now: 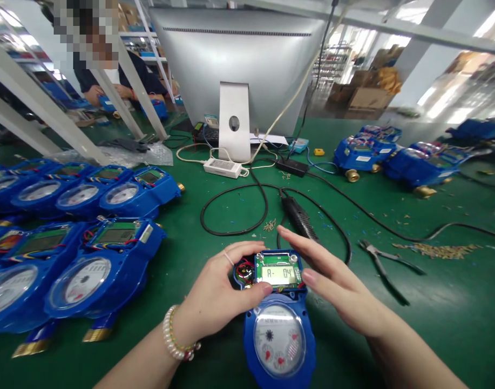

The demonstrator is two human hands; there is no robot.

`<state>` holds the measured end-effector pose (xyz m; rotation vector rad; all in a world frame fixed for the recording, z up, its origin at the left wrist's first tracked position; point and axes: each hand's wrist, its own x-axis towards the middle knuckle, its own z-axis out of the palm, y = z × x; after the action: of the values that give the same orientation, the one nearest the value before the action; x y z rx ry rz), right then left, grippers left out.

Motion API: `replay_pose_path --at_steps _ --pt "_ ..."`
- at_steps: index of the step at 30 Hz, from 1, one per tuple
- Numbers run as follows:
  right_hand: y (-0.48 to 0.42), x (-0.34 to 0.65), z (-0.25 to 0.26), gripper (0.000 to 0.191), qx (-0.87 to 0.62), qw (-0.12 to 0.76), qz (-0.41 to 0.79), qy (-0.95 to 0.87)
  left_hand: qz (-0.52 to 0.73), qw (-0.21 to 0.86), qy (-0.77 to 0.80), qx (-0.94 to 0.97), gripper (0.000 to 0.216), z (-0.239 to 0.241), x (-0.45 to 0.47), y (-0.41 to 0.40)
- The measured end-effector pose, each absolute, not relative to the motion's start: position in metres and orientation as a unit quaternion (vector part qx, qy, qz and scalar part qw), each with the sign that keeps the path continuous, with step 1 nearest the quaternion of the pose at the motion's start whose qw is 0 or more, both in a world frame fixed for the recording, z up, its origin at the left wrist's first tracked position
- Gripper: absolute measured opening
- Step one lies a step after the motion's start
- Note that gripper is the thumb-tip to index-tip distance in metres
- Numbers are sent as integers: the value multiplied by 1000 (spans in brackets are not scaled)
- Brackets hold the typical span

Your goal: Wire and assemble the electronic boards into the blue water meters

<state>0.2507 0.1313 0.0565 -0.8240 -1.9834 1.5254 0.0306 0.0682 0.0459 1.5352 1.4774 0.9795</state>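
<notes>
In front of me stands a blue water meter (247, 346) with a round dial below and an uncovered compartment above. Its circuit board display (276, 274) is lit and reads "A- 04". Red and black wires lie at the compartment's left. My left hand (221, 286) is closed around the compartment's left side, its thumb at the display's lower left corner and its fingers along the top edge. My right hand (336, 275) is at the right side with fingers stretched out and apart, thumb tip against the display's right edge. Both palms are mostly hidden from view.
Several blue meters (97, 281) stand in rows at left; more (360, 154) are at right. Cutting pliers (382, 267), loose screws (437, 250) and a corded black electric screwdriver (298, 216) lie nearby. Behind are a monitor (239, 54) and a person (121, 81) handling blue parts.
</notes>
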Motion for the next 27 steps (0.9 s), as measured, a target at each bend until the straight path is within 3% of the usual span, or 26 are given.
replay_pose_path --at_steps 12,22,27 --pt "118 264 41 57 -332 261 545 -725 343 419 592 597 50 50 29 69" --pt "120 262 41 56 -335 268 516 -741 265 341 589 683 70 61 27 77" --pt "118 261 41 55 -337 271 519 -737 284 315 573 702 63 58 28 80"
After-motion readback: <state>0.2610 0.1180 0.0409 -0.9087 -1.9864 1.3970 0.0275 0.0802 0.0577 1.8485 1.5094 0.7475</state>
